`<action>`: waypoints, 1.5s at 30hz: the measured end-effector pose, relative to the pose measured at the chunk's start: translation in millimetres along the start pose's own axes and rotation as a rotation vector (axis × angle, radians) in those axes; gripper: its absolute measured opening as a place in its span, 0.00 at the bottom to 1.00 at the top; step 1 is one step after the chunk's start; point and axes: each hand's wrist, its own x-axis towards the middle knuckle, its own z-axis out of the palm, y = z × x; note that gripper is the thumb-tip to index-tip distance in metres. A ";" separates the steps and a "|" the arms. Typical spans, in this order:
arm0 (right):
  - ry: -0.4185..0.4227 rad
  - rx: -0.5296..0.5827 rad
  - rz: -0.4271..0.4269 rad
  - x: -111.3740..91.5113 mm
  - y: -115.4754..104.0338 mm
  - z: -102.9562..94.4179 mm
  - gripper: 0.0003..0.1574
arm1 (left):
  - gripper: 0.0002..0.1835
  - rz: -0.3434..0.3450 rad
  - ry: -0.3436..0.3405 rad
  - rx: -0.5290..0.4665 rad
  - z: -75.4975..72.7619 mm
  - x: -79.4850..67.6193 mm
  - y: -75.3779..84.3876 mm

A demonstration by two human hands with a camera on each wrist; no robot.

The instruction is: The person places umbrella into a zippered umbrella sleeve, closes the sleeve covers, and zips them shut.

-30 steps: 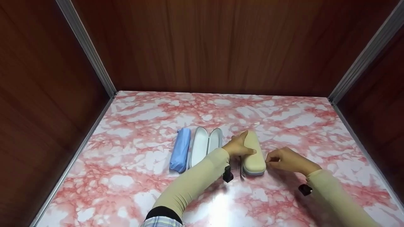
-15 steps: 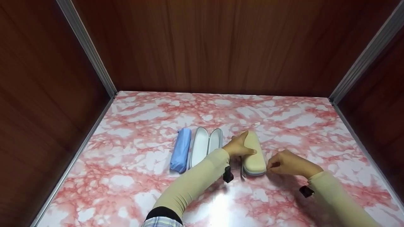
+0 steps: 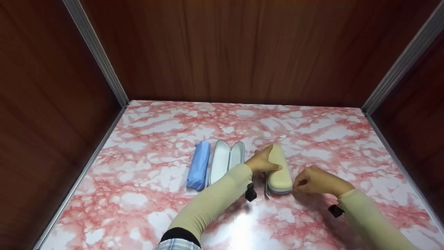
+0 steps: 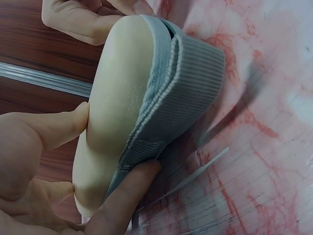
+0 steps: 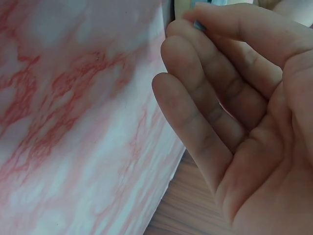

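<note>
A cream zip case (image 3: 280,178) with ribbed grey-blue sides lies on the table, its long axis pointing away from me. My left hand (image 3: 264,164) holds it from the left, thumb and fingers spread over top and side. In the left wrist view, two rows of zip teeth (image 4: 155,100) run along its side, with a narrow dark gap near one end. My right hand (image 3: 317,180) is at the near right corner of the case. Its thumb and index finger pinch a small grey zip pull (image 5: 199,24), mostly hidden; the other fingers are loosely bent.
Left of the left hand lies an open hard case (image 3: 219,161) with a white lining, partly behind the forearm. Beside it is a blue wrapped bundle (image 3: 198,166). Dark wood panels (image 3: 222,52) wall in the red-and-white marbled table (image 3: 149,208).
My right hand has shifted slightly toward me along the near right corner of the cream case, then stayed nearly still. The left hand and the other things have kept their places.
</note>
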 end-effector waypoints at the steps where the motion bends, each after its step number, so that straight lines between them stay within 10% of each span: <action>1: -0.004 0.008 0.001 0.0 -0.4 0.1 0.07 | 0.51 0.003 0.000 -0.001 -0.2 -0.1 -0.1; 45: -0.029 0.116 -0.013 10.0 -7.4 14.6 0.03 | 0.51 -0.026 0.002 -0.090 1.4 -2.8 -0.1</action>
